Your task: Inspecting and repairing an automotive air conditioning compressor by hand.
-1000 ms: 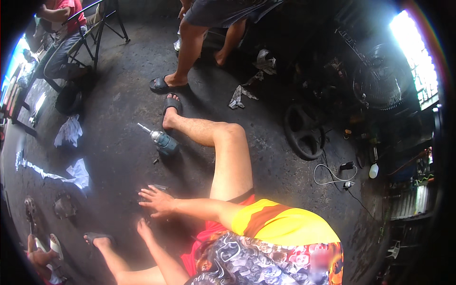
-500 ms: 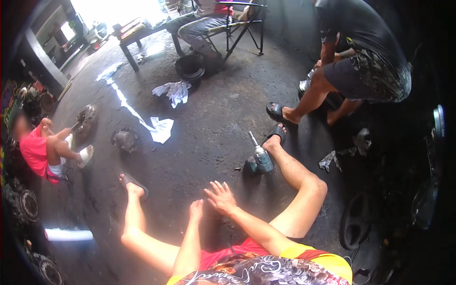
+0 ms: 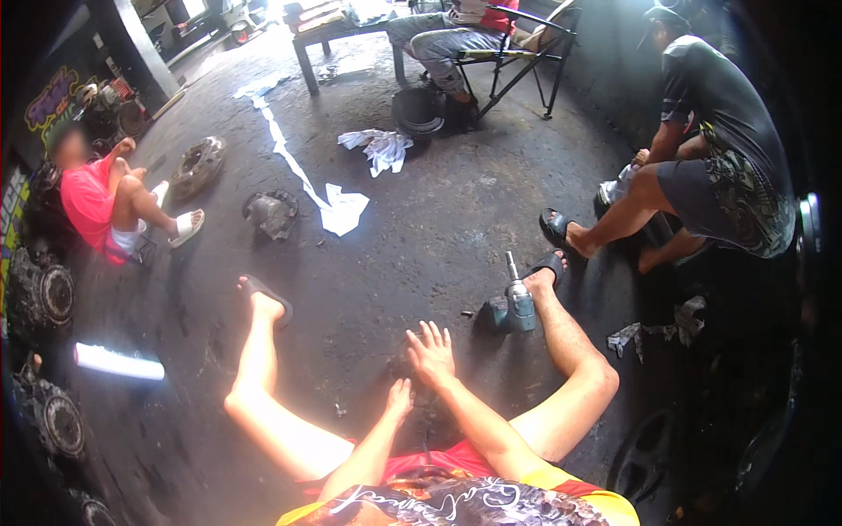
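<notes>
My right hand [image 3: 431,356] is spread open, palm down, between my bent legs over the dark floor. Just below it, my left hand [image 3: 399,401] has its fingers drawn together; what they hold, if anything, is hidden. A blurred dark shape lies under the hands, and I cannot make out its kind. Nearest to my right hand, a teal and black cordless impact wrench [image 3: 519,307] stands by my right foot with its long socket pointing away from me.
A greasy metal housing [image 3: 272,215], a round metal part [image 3: 198,167] and white cloth [image 3: 344,210] lie ahead. A black bucket [image 3: 417,112] stands near a seated person. Others sit at left [image 3: 96,197] and crouch at right [image 3: 728,140]. Crumpled rags [image 3: 658,331] lie at right.
The whole view has shifted, so most of the floor things appear further right. My right hand's fingers point more straight ahead. The crouching person's head has come into view.
</notes>
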{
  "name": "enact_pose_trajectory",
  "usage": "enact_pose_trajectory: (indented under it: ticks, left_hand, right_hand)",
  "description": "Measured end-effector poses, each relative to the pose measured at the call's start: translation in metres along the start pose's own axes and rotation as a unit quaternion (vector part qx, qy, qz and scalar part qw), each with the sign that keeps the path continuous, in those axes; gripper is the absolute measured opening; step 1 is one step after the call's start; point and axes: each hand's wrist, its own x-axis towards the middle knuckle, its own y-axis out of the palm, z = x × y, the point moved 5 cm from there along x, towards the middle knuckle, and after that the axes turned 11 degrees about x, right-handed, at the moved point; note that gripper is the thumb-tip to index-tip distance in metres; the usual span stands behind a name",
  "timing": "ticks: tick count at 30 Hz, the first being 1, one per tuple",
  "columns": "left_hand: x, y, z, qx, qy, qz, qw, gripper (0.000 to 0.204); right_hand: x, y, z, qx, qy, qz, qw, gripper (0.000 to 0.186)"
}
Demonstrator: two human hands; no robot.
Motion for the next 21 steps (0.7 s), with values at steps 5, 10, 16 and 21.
enact_pose_trajectory:
  ticks: [5,10,16,21]
  left_hand:
    - [-0.006,-0.008,-0.007,-0.055,0.015,0.009,0.998,0.019]
    - [-0.01,-0.007,-0.011,-0.003,0.013,0.028,1.0,0.018]
    - [-0.017,-0.02,-0.028,0.125,0.05,0.047,0.99,0.026]
    - [-0.014,-0.038,-0.023,0.086,0.025,0.011,0.996,0.027]
  right_hand:
    - [0.008,0.006,0.011,0.003,0.005,-0.001,1.0,0.043]
    - [0.005,0.013,0.005,0.009,0.004,0.015,1.0,0.043]
    - [-0.003,0.007,0.007,0.007,-0.017,-0.005,1.0,0.043]
    - [0.001,0.004,0.015,0.024,-0.008,-0.011,1.0,0.042]
